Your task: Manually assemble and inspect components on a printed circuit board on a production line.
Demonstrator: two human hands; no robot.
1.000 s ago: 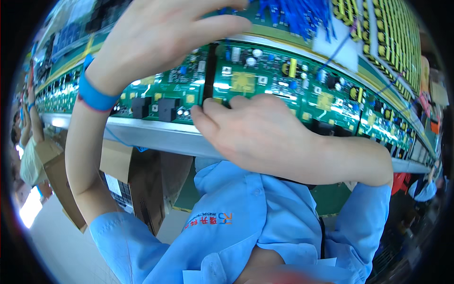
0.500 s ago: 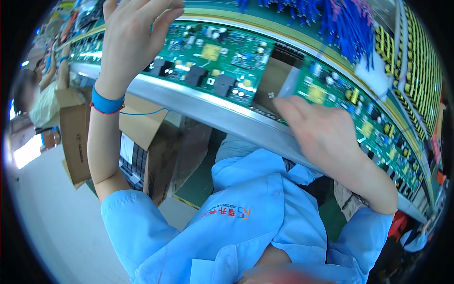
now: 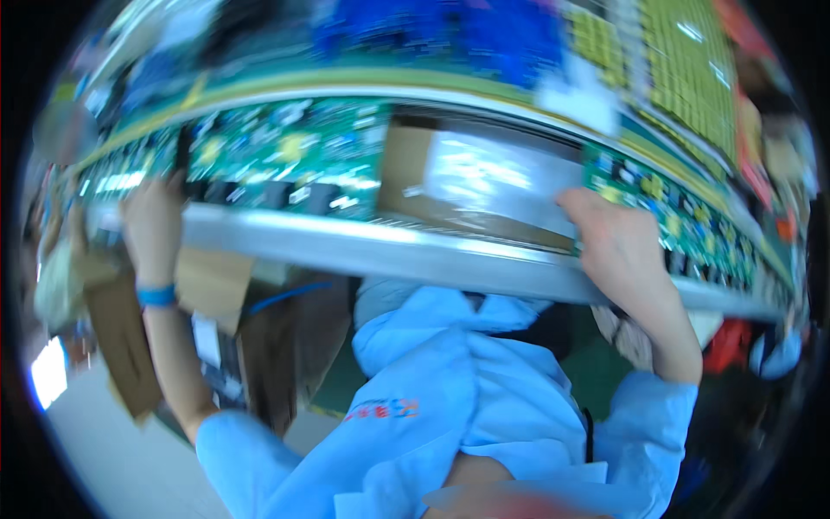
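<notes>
My left hand point(image 3: 154, 221) is smeared by motion at the near edge of the rail, by the break between the far-left circuit board point(image 3: 130, 164) and the middle green circuit board point(image 3: 290, 151). What its fingers do is unclear. A blue wristband point(image 3: 156, 296) is on that wrist. My right hand point(image 3: 624, 246) is closed, its fingertips beside the left edge of the right-hand circuit board point(image 3: 705, 221); whatever it pinches is hidden. Between these two boards the rail has a wide opening, showing cardboard point(image 3: 405, 160) and a shiny whitish sheet point(image 3: 493, 169) below.
A metal rail point(image 3: 372, 242) runs along the boards' near side. Behind it lie blue wire bundles point(image 3: 510, 39) and yellow-black striped rows point(image 3: 683, 78). Open cardboard boxes point(image 3: 121, 337) stand below on the left. Another person point(image 3: 60, 259) is at the far left.
My left hand has come down and left, while the view has shifted. The opening between the middle and right boards is much wider. My right hand now sits at the opening's right end.
</notes>
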